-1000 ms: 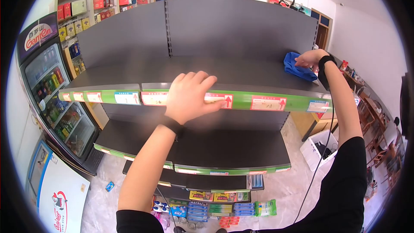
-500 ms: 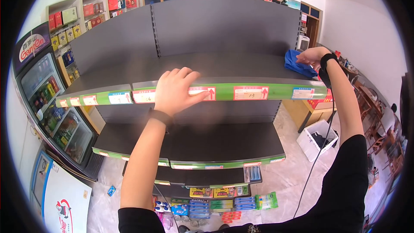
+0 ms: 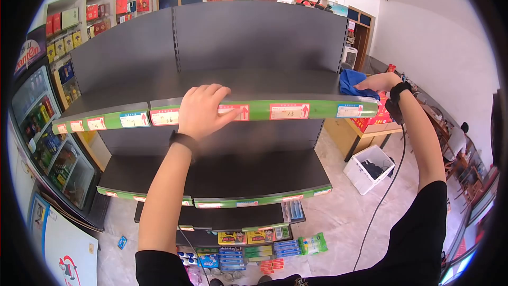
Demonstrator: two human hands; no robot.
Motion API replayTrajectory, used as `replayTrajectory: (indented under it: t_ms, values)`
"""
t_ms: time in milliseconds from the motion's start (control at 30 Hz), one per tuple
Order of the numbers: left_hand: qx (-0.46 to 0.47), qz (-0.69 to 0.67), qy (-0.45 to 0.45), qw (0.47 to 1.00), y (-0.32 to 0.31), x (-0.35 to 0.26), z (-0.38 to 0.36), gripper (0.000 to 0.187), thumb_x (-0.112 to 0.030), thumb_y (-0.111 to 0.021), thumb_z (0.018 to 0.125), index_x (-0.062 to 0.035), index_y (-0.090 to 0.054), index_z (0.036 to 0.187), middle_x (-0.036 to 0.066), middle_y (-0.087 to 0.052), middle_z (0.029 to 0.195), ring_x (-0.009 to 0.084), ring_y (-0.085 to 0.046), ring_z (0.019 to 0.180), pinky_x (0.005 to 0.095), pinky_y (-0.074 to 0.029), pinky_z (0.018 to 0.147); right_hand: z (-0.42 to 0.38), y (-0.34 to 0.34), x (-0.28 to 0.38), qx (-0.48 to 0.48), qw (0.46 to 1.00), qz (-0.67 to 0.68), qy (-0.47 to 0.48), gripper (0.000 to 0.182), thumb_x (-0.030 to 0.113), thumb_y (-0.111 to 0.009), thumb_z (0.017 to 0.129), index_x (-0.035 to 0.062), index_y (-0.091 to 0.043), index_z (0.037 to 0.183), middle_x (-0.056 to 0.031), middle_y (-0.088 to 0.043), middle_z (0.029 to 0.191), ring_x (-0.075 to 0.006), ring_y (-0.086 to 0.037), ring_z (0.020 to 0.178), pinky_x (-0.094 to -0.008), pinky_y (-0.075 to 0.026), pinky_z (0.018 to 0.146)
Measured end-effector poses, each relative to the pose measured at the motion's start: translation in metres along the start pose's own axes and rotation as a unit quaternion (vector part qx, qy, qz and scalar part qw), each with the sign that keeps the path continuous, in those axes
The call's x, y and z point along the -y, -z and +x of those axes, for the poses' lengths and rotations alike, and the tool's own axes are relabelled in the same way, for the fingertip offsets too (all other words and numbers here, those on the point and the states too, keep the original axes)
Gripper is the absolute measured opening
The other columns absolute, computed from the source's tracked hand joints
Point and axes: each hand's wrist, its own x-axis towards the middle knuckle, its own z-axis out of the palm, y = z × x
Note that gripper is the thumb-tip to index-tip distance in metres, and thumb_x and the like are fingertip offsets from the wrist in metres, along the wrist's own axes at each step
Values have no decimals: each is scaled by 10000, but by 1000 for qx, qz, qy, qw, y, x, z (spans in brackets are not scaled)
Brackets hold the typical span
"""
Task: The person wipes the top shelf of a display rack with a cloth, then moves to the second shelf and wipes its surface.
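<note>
My left hand (image 3: 202, 111) rests on the front edge of the upper shelf (image 3: 254, 80), fingers lying over the top and the thumb stretched along the green price-label strip (image 3: 260, 110). It holds nothing loose. At the right end of that shelf my right hand (image 3: 377, 81) is on a crumpled blue cloth (image 3: 353, 83). Its fingers are partly hidden in the folds and seem to grip it. The cloth touches the shelf surface and hangs slightly at the front corner. Dark bands are on both wrists.
A lower shelf (image 3: 254, 172) sits below, with packaged goods (image 3: 259, 251) stacked near the floor. To the right stand a wooden table (image 3: 346, 136) and a white bin (image 3: 365, 175). A drinks fridge (image 3: 53, 137) is at left. A black cable (image 3: 382, 201) hangs from my right wrist.
The view has shifted, so the shelf appears farther left. My right hand has lowered onto the blue cloth, its fingers now among the folds. My left hand keeps its place on the shelf edge.
</note>
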Motion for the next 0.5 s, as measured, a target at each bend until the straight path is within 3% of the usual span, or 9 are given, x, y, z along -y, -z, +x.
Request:
replayTrajectory:
  t_ms: [33,67,167,267,500]
  values:
    - [-13,-3,-7,1000,-3,2,0,366,-420,-668,763,-97,-639,931,42,-653,1046,251,-604,993,369,-450,830,-1,-2,-2,7,1000,-2,29,709,506,-556,862,45,-429,1387,-134,-415,1446,-289,-447,1284,-335,-310,1082]
    - [-26,-5,-14,1000,-4,4,0,368,-422,-666,767,-96,-641,936,54,-660,1096,261,-605,1045,373,-451,851,-2,-5,-3,2,998,-14,58,534,437,-475,932,86,-518,1332,-65,-520,1369,-184,-455,1269,-280,-323,1056]
    - [0,-26,11,1000,-3,4,0,380,-431,-657,780,-96,-644,959,96,-625,1217,278,-560,1168,390,-442,905,15,-5,-13,38,987,-4,155,593,467,-490,919,31,-511,1320,-130,-506,1372,-236,-487,1237,-288,-321,1052]
    - [3,-29,9,1000,-2,4,1,389,-435,-651,788,-98,-642,982,109,-610,1241,278,-545,1193,397,-437,917,-19,-9,21,11,991,-39,124,546,438,-458,939,47,-525,1314,-82,-534,1353,-205,-496,1224,-285,-328,1051]
    - [-14,-31,-1,999,-4,7,-1,563,-459,-637,809,-99,-555,1235,176,-509,1343,302,-501,1233,408,-418,973,-25,-27,93,8,977,-5,215,589,487,-491,921,11,-559,1262,-123,-572,1296,-224,-548,1132,-307,-378,991]
